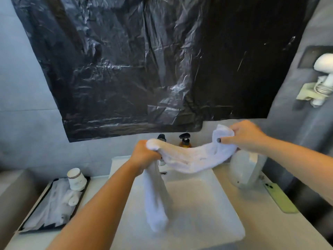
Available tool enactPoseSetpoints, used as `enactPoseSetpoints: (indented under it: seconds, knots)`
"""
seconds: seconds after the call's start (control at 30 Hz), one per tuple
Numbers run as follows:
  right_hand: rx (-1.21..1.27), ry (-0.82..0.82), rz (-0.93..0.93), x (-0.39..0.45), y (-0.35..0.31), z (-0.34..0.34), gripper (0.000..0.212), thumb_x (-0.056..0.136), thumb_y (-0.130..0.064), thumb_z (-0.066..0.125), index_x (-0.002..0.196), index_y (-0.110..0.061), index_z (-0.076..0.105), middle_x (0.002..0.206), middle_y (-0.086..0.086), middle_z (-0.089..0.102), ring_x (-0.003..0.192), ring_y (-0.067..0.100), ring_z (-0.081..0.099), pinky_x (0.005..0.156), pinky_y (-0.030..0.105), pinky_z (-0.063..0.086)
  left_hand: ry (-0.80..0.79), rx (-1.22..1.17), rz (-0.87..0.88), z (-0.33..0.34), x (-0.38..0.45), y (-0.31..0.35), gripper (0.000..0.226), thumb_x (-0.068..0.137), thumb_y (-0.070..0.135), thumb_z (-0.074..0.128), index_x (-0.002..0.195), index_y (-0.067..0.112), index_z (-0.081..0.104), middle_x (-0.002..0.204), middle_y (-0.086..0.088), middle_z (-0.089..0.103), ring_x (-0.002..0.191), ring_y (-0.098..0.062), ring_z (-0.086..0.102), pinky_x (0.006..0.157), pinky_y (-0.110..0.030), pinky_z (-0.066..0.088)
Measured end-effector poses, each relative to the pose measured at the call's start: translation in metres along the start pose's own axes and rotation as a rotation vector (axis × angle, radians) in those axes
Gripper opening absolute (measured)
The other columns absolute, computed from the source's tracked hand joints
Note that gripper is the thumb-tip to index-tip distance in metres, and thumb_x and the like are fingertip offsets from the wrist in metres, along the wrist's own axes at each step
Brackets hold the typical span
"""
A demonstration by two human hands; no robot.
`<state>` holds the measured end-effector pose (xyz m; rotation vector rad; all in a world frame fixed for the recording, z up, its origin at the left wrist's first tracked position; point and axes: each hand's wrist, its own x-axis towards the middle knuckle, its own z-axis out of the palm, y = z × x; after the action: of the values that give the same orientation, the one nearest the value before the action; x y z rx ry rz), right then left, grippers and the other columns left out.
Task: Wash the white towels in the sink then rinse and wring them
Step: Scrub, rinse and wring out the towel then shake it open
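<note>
Grey bathroom, sink below; left hand and right hand each grip white towel — limp, likely wet-heavy; best held bunched

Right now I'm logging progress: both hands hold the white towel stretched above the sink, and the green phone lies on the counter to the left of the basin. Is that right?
Not quite. The head view shows the green phone on the counter to the right of the sink, not the left. The rest holds: the left hand and right hand both hold the white towel stretched above the sink.
</note>
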<state>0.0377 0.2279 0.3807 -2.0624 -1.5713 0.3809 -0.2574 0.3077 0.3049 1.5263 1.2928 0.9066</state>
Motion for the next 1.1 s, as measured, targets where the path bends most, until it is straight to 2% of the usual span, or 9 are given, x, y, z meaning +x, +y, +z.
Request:
enactPoseSetpoints:
  seconds: [0.1,0.23,0.4,0.5,0.6,0.8,0.93,1.0,1.1]
  knots:
    - [0.113,-0.058,0.104,-0.01,0.045,0.052,0.033,0.081,-0.032,0.077,0.074,-0.001,0.069,0.072,0.019,0.066,0.072,0.037,0.067,0.06,0.042,0.059,0.008,0.049,0.105,0.0,0.003,0.024,0.02,0.063,-0.003,0.071,0.083,0.001,0.07,0.072,-0.006,0.062,0.066,-0.018,0.056,0.05,-0.023,0.044]
    - [0.038,-0.332,0.109,-0.02,0.039,0.097,0.036,0.081,-0.044,0.073,0.076,-0.011,0.058,0.077,0.009,0.063,0.066,0.024,0.065,0.055,0.027,0.045,0.048,0.15,0.16,0.008,0.0,0.052,0.044,0.066,0.005,0.076,0.105,0.013,0.057,0.094,0.001,0.057,0.083,-0.014,0.056,0.062,-0.026,0.047]
    - [0.257,-0.427,-0.23,-0.019,-0.036,0.121,0.09,0.055,-0.051,0.092,0.13,-0.034,0.044,0.126,-0.013,0.053,0.118,0.011,0.053,0.091,0.029,0.05,0.015,0.225,0.238,0.01,-0.008,0.074,0.045,0.067,0.004,0.077,0.102,0.02,0.054,0.099,0.003,0.056,0.09,-0.015,0.056,0.068,-0.032,0.052]
    - [0.605,-0.374,-0.288,-0.022,-0.08,0.127,0.069,0.065,-0.014,0.09,0.121,-0.032,0.053,0.114,-0.014,0.062,0.105,-0.005,0.06,0.084,0.016,0.052,-0.021,0.16,0.204,0.004,-0.015,0.076,0.045,0.057,0.006,0.075,0.095,0.02,0.056,0.102,-0.006,0.061,0.097,-0.025,0.062,0.077,-0.044,0.057]
    - [0.798,-0.287,-0.149,-0.025,-0.106,0.134,0.04,0.073,-0.007,0.083,0.1,-0.028,0.063,0.094,-0.011,0.067,0.088,0.003,0.065,0.068,0.012,0.052,-0.011,0.039,0.17,-0.011,-0.02,0.067,0.057,0.047,0.016,0.07,0.104,0.018,0.062,0.107,-0.009,0.065,0.103,-0.028,0.064,0.074,-0.039,0.057]
    - [1.014,-0.272,0.128,-0.029,-0.121,0.142,0.029,0.075,-0.005,0.074,0.095,-0.023,0.064,0.101,0.006,0.069,0.096,0.024,0.066,0.091,0.041,0.054,-0.381,-0.414,0.193,-0.046,-0.039,0.002,0.087,0.071,0.014,0.077,0.149,0.027,0.041,0.148,0.005,0.051,0.136,-0.014,0.048,0.11,-0.039,0.041]
    - [1.119,-0.222,0.285,-0.033,-0.134,0.143,0.026,0.078,-0.011,0.075,0.099,-0.013,0.06,0.089,0.004,0.063,0.081,0.019,0.064,0.074,0.033,0.054,-0.308,-0.219,0.14,-0.013,-0.043,-0.016,0.081,0.058,0.011,0.087,0.131,0.027,0.055,0.121,0.007,0.07,0.117,-0.013,0.064,0.093,-0.031,0.054]
    - [1.168,-0.184,0.321,-0.035,-0.14,0.14,0.026,0.081,-0.01,0.074,0.102,-0.011,0.059,0.087,0.003,0.06,0.08,0.02,0.062,0.081,0.034,0.051,-0.283,-0.227,0.134,-0.007,-0.039,-0.014,0.071,0.058,0.006,0.084,0.122,0.023,0.06,0.112,0.004,0.074,0.111,-0.015,0.067,0.085,-0.027,0.056]
    - [1.138,-0.229,0.314,-0.036,-0.143,0.135,0.016,0.082,-0.007,0.07,0.089,-0.009,0.056,0.081,0.004,0.053,0.078,0.021,0.059,0.077,0.034,0.047,-0.415,-0.257,0.054,-0.009,-0.033,-0.018,0.057,0.063,0.007,0.084,0.118,0.012,0.066,0.11,-0.012,0.074,0.107,-0.027,0.069,0.093,-0.042,0.055]
